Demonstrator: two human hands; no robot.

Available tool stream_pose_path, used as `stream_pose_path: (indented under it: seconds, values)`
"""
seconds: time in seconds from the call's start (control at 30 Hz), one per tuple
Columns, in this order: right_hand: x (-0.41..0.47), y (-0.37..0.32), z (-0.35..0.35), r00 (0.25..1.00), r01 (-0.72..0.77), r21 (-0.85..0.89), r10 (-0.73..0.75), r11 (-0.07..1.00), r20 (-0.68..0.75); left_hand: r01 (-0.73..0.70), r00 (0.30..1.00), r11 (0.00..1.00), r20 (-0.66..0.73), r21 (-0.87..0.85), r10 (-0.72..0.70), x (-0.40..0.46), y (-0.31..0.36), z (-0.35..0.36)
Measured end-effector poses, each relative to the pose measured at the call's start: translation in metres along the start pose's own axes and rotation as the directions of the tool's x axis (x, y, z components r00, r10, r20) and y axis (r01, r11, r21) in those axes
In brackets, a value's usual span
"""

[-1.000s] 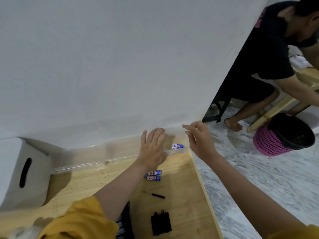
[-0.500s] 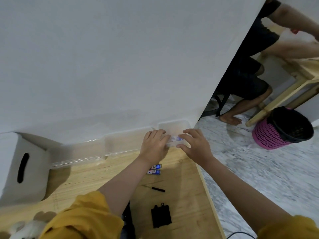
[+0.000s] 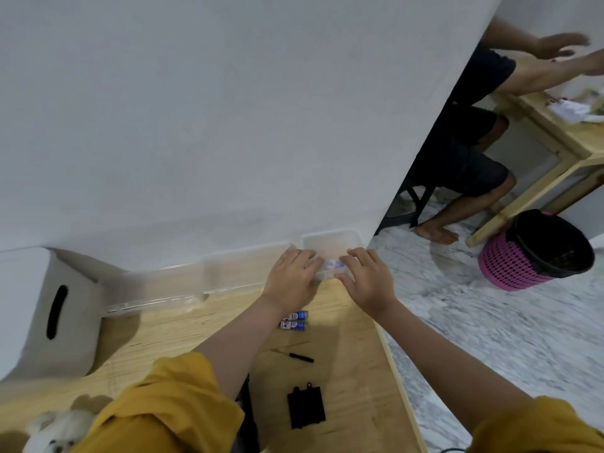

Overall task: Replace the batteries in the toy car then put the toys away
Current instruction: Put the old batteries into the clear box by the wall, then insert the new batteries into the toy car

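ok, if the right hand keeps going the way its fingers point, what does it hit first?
The right hand points up-left at the clear box; it would likely meet the battery lying there, then the left hand. Depth is unclear.

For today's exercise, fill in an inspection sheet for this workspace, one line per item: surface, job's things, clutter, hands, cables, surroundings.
Surface: wooden table against a white wall.
Job's things: two batteries, screwdriver, black cover on the table; clear box holding another battery.
Clutter: white bin, fluffy toy.
Hands: left hand and right hand rest on the clear box.
Cables: nothing seen on the table.
Surroundings: pink basket, seated person.
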State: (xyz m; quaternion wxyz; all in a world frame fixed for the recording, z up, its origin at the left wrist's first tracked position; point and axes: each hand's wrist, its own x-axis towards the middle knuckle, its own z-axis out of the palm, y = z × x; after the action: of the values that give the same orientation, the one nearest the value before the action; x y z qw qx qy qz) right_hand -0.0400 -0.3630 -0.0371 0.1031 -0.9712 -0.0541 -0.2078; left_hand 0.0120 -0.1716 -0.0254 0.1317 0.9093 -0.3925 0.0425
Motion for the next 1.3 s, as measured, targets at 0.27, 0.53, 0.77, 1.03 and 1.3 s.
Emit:
stream_pose_path:
  seconds: [0.27, 0.53, 0.77, 1.03, 1.3]
  values:
    - [-0.039, -0.072, 0.004, 0.966, 0.145, 0.182, -0.179, 0.973, 0.184, 0.189, 0.972, 0.958, -0.094, -0.217, -0.214, -0.082, 0.0, -0.032]
    - [-0.045, -0.113, 0.03, 0.905, 0.045, 0.181, -0.117, 0.983, 0.408, 0.487, 0.842, 0.833, -0.113, -0.263, -0.528, -0.203, 0.023, -0.042]
    - [-0.035, -0.119, 0.048, 0.948, 0.041, 0.152, -0.087, 0.988, 0.306, 0.573, 0.784, 0.733, -0.014, -0.366, -0.621, -0.26, 0.04, -0.039]
    - [-0.028, -0.121, 0.042, 0.876, -0.041, 0.165, -0.044, 0.985, 0.481, 0.597, 0.792, 0.653, 0.212, -0.465, -0.573, -0.273, 0.038, -0.027]
    - [-0.036, -0.146, -0.002, 0.862, -0.434, 0.584, 0.127, 0.687, 0.491, 0.616, 0.768, 0.529, 0.297, -0.584, -0.568, -0.27, 0.032, -0.028]
